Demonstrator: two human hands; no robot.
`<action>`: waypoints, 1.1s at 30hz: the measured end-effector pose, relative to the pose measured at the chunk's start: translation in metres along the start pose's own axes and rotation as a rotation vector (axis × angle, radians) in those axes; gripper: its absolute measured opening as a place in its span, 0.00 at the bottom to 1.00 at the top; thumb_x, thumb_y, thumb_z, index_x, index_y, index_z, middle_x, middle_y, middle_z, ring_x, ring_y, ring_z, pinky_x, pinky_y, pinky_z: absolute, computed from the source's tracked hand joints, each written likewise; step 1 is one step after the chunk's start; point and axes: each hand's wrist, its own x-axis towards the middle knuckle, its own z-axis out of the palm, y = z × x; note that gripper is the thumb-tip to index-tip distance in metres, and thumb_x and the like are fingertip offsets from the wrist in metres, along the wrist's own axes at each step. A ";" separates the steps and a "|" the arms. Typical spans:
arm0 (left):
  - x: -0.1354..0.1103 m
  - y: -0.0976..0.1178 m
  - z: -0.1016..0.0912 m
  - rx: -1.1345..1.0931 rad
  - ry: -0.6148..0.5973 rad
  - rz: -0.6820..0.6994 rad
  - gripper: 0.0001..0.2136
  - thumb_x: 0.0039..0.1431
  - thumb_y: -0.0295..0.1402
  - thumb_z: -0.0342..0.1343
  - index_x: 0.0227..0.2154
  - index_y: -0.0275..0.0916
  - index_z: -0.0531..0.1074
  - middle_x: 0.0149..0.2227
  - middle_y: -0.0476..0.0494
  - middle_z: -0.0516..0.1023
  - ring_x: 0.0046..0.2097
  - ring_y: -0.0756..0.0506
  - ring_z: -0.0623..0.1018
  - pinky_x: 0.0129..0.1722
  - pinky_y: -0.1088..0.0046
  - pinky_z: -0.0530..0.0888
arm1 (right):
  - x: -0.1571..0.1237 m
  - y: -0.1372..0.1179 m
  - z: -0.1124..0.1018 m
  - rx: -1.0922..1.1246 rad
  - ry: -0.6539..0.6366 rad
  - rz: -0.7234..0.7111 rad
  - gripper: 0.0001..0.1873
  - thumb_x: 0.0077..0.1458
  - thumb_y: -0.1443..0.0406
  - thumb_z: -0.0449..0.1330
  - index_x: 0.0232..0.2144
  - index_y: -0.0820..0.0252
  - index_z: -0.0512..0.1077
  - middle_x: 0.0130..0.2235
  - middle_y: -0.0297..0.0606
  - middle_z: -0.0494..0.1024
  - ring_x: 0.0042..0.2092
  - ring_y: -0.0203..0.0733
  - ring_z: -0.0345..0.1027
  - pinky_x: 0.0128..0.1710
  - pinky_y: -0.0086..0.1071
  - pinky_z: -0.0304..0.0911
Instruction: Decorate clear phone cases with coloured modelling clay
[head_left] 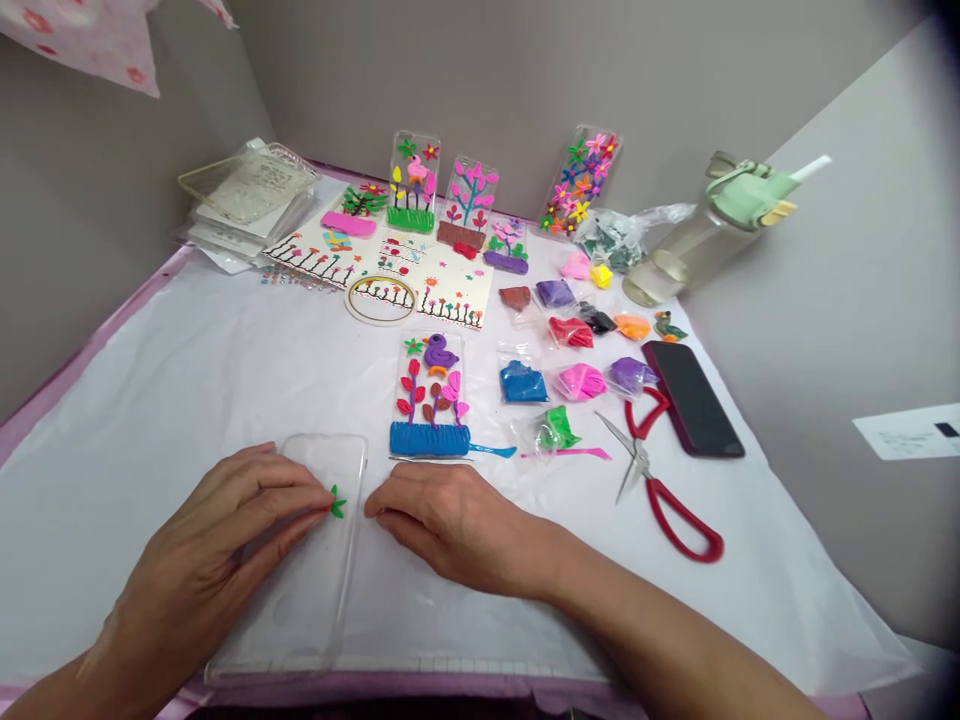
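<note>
A clear phone case (319,590) lies flat in front of me, with a small green clay flower (339,503) near its upper right edge. My left hand (225,540) reaches over the case, its thumb and fingertips pinched together at the flower's left petals. A speck of red shows by those fingertips. Just right of the case, my right hand (457,520) rests on the cloth with fingers curled and pressed together; whatever they may hold is hidden. Beyond it sits a decorated case (430,438) bearing a purple clay duck, flowers and a blue clay base.
Bagged clay lumps, including a blue one (523,382), lie to the right. Near them are red-handled scissors (637,462), a phone (694,398) and a bottle (675,250). Decorated cases (412,180) lean at the back. A stack of clear cases (247,200) stands back left.
</note>
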 end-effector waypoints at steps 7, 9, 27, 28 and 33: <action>-0.003 -0.002 0.002 -0.006 -0.022 0.013 0.09 0.68 0.36 0.52 0.44 0.52 0.77 0.43 0.50 0.77 0.47 0.42 0.76 0.63 0.60 0.64 | 0.000 0.000 0.000 -0.001 0.003 0.001 0.09 0.67 0.70 0.54 0.44 0.62 0.74 0.40 0.39 0.79 0.41 0.39 0.72 0.41 0.29 0.65; -0.003 -0.002 0.002 0.001 -0.026 0.029 0.09 0.68 0.35 0.53 0.44 0.52 0.77 0.43 0.50 0.77 0.47 0.43 0.75 0.62 0.60 0.64 | 0.000 0.001 0.000 -0.008 0.003 -0.005 0.09 0.67 0.71 0.55 0.44 0.63 0.75 0.40 0.39 0.79 0.41 0.39 0.72 0.40 0.28 0.64; -0.004 -0.001 0.001 0.025 -0.034 0.020 0.09 0.65 0.34 0.55 0.46 0.49 0.77 0.45 0.49 0.76 0.50 0.42 0.74 0.62 0.60 0.65 | 0.000 0.001 0.001 -0.022 -0.011 0.002 0.09 0.68 0.69 0.54 0.44 0.62 0.74 0.41 0.39 0.79 0.41 0.39 0.72 0.41 0.29 0.65; -0.004 -0.001 0.002 0.024 -0.030 0.014 0.10 0.65 0.33 0.55 0.46 0.49 0.76 0.46 0.49 0.76 0.50 0.41 0.74 0.62 0.60 0.65 | 0.000 0.002 0.001 -0.021 -0.012 0.000 0.09 0.68 0.70 0.54 0.44 0.62 0.74 0.41 0.39 0.79 0.41 0.39 0.72 0.41 0.29 0.65; -0.005 -0.001 0.003 0.028 -0.017 0.026 0.08 0.65 0.32 0.55 0.45 0.50 0.74 0.46 0.49 0.75 0.50 0.41 0.73 0.64 0.55 0.63 | 0.000 0.002 0.001 -0.009 -0.008 -0.001 0.09 0.68 0.70 0.54 0.45 0.62 0.74 0.41 0.39 0.79 0.42 0.39 0.72 0.41 0.29 0.65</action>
